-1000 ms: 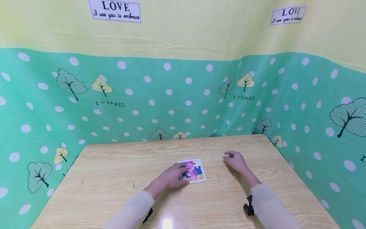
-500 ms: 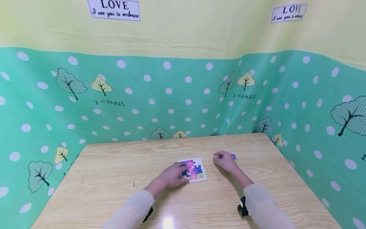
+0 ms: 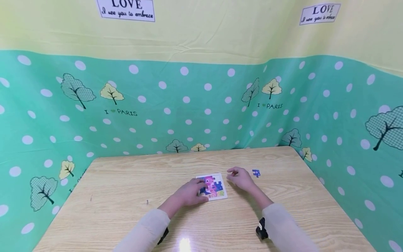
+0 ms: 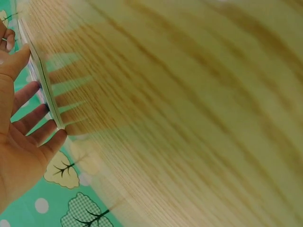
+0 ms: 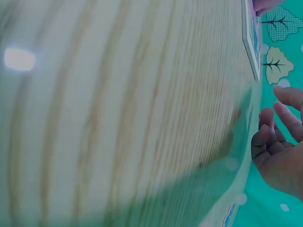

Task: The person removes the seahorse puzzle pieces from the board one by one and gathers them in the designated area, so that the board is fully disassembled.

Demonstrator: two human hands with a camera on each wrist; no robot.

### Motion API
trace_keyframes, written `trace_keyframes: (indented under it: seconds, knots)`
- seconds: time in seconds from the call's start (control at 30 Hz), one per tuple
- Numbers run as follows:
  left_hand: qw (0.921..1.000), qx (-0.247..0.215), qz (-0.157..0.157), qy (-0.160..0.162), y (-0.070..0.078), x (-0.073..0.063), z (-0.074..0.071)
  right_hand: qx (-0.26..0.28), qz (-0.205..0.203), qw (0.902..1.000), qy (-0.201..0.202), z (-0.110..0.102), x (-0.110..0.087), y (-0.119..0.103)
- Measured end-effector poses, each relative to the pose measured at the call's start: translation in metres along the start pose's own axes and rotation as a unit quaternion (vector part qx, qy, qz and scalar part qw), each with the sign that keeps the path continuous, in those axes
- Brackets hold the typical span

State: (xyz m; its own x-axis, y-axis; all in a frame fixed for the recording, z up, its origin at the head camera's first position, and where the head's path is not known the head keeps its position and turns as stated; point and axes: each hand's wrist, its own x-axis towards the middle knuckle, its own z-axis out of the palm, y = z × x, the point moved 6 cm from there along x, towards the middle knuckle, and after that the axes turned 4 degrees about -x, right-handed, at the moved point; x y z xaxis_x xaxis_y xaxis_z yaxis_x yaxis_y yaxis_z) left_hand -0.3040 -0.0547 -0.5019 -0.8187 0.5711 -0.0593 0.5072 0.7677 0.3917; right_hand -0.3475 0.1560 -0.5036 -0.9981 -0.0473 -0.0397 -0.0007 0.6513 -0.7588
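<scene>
My left hand (image 3: 190, 192) rests on the left side of a framed jigsaw puzzle (image 3: 219, 185) with a pink seahorse. Its fingers reach over the puzzle, and the thumb touches the near edge. In the left wrist view, these fingers (image 4: 35, 113) lie fairly straight along the puzzle's edge. Just right of the puzzle, my right hand (image 3: 240, 178) hovers with bent fingers. The right wrist view shows its thumb and index tips apart, with nothing visible between them. A loose blue puzzle piece (image 3: 256, 173) lies on the table beyond the right hand.
The wooden table (image 3: 126, 182) meets a green dotted cloth (image 3: 189, 108) at its back and sides. A tiny dark speck (image 3: 147, 202) lies left of the left arm. Black wrist cameras (image 3: 261, 229) sit on the sleeves, low over the tabletop.
My right hand has moved left toward the puzzle, uncovering the loose blue piece behind it. The left hand and the puzzle have stayed in place.
</scene>
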Motion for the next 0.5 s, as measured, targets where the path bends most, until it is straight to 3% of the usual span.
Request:
trace_keyframes:
  seconds: [0.5]
  knots:
    - [1.0, 0.0, -0.006, -0.006, 0.002, 0.0, -0.002, 0.018, -0.022, 0.9993, -0.024, 0.017, -0.003, -0.017]
